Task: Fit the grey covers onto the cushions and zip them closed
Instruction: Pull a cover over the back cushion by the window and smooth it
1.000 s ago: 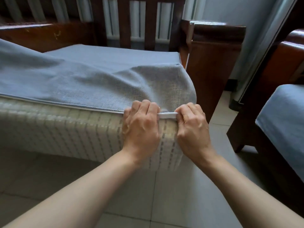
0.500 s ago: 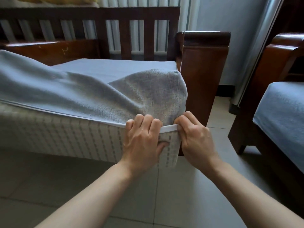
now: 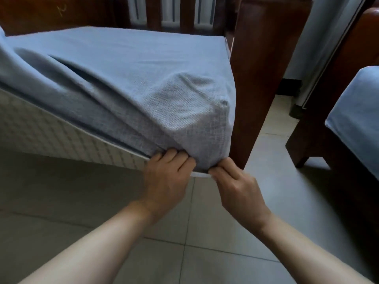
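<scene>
Both hands, my left hand (image 3: pixel 164 179) and right hand (image 3: pixel 235 187), pinch grey cover (image 3: pixel 194 124) hem at lower centre; cushion (image 3: pixel 61 136) corner, bare earlier, now covered.

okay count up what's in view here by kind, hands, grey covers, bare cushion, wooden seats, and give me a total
Hands: 2, left hand and right hand
Grey covers: 2, near cover, right-seat cover
Bare patterned cushion: 1
Wooden seats: 2, sofa, chair
Total: 7

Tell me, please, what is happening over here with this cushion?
A person is pulling a grey cover over a pale checked cushion on a wooden sofa. The left hand and right hand both grip the cover's white-edged hem at the near corner, which is now covered. The cushion's front side to the left is bare.
</scene>
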The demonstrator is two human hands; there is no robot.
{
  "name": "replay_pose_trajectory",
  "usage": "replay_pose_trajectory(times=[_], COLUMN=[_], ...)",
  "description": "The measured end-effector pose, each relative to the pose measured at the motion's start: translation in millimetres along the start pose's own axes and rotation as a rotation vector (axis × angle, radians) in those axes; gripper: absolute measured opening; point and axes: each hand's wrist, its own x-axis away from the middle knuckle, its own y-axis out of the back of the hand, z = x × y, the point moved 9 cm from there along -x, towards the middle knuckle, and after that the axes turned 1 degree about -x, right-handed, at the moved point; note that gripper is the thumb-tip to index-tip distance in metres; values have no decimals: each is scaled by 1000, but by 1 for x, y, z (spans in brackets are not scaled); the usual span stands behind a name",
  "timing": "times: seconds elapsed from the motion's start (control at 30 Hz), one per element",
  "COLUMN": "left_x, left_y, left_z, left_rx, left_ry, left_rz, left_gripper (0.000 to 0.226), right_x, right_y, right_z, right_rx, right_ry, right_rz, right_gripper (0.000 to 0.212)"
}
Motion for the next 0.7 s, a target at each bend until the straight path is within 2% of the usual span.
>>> replay_pose_trajectory(times=[0.07, 0.23, 0.47, 0.7], left_x=[6, 29, 29, 30], left_y=[-2, -27, -18, 15], left_z=[2, 7, 11, 65], left_rx=[17, 59, 42, -109], left_ry=[-4, -28, -59, 62], left_rz=[0, 74, 110, 5], left_gripper=[15, 14, 18, 12], right_x=[6, 19, 16, 2], right_y=[-5, -40, -25, -10], right_z=[0, 2, 2, 30], right_rx=[14, 65, 104, 321], right_ry=[19, 25, -45, 80], right_rz=[-9, 86, 24, -25], right_gripper=[12, 27, 18, 27])
